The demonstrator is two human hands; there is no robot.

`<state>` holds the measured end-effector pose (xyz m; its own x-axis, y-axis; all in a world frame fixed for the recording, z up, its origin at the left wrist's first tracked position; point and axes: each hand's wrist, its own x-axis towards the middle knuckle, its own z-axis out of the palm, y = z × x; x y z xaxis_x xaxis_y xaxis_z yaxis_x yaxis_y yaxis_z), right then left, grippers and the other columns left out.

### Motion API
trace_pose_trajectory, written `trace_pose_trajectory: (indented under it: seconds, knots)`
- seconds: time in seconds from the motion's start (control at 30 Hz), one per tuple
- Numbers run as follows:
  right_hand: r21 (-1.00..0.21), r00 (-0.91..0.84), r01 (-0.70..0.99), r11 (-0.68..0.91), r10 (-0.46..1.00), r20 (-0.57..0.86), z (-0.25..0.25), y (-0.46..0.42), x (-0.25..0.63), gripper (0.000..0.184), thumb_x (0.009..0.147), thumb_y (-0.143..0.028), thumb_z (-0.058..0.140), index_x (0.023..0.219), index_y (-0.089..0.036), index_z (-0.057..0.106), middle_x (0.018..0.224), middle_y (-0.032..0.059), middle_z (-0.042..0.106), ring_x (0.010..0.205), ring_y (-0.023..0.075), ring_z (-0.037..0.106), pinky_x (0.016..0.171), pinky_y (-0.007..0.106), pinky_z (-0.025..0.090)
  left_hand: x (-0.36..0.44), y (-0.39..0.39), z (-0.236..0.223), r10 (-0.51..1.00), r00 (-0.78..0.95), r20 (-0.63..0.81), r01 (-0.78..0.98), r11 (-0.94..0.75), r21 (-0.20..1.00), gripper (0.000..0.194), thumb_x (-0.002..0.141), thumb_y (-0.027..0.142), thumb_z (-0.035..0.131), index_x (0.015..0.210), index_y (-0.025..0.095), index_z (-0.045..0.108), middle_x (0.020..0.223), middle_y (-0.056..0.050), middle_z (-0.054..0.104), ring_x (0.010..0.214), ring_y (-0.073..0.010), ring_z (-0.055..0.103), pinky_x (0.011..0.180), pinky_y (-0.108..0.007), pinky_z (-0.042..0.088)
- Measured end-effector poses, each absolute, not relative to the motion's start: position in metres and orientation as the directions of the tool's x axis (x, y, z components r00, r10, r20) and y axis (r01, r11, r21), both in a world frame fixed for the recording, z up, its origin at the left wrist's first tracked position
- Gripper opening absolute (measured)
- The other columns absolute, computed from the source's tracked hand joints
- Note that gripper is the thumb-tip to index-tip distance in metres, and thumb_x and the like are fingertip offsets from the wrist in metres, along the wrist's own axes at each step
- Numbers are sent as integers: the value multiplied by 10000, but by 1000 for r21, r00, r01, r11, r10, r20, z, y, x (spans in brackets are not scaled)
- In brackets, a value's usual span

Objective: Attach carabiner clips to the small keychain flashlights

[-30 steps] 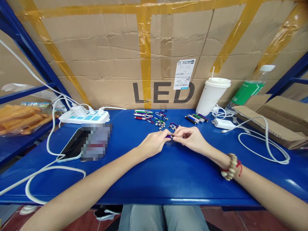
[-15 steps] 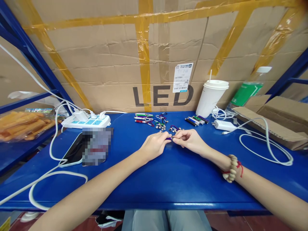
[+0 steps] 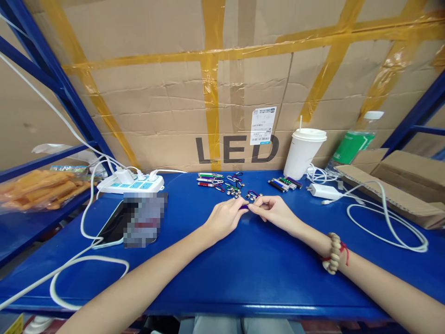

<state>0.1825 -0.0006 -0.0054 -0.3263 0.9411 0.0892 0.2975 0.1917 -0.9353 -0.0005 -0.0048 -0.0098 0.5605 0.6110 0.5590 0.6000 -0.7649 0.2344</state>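
Note:
My left hand [image 3: 225, 218] and my right hand [image 3: 273, 211] meet at the middle of the blue table [image 3: 243, 269]. Both pinch a small purple keychain torch [image 3: 244, 206] held between their fingertips. Just beyond the hands lie several small round button cells [image 3: 232, 190] and coloured carabiner clips [image 3: 251, 194]. Further back lies a row of little torches [image 3: 208, 180], and a second group of them [image 3: 285, 183] lies near the cup.
A white power strip [image 3: 132, 184] with plugs and cables sits at back left, a phone [image 3: 114, 225] on a cable in front of it. A white lidded cup [image 3: 304, 153], a white charger [image 3: 321, 190] with looped cable, a green bottle [image 3: 354, 141] and cardboard boxes [image 3: 399, 183] stand right.
The view has tilted upward, so everything sits lower in the picture. Both hands stay together pinching the small purple torch, with only slight finger movement.

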Motion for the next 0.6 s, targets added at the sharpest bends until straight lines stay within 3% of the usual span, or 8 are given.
trace_pose_trajectory:
  seconds: [0.13,0.33,0.5,0.6]
  knots:
    - [-931,-327,276,240,934,143,-9,3,183,430,663,-496,622,653,-83,504,486,-7,420,438,47,365,453,189,262,1,-6,-8,611,580,539,593,-770,235,270,910,277,325,1123,185,463,1091,14,557,973,-115,534,828,-249,428]
    - [-896,-308,330,296,931,195,-5,3,182,387,676,-465,623,730,-88,558,543,15,483,422,52,391,418,188,296,1,-5,-6,724,512,462,664,-675,323,263,891,263,359,1106,189,492,1117,5,549,1021,-117,520,877,-260,422]
    - [-864,-244,319,390,915,322,-3,5,182,437,645,-436,655,920,-99,616,797,67,558,440,44,428,418,199,358,1,-5,-4,770,467,434,696,-623,357,271,889,279,361,1110,184,485,1131,-17,542,1028,-143,522,856,-282,431]
    - [-869,-302,236,436,882,361,-7,6,182,360,654,-400,657,852,-99,647,913,100,550,444,46,454,408,212,381,1,-5,-6,777,470,419,708,-615,348,280,887,283,358,1119,179,475,1124,-21,546,1022,-158,528,840,-298,436]
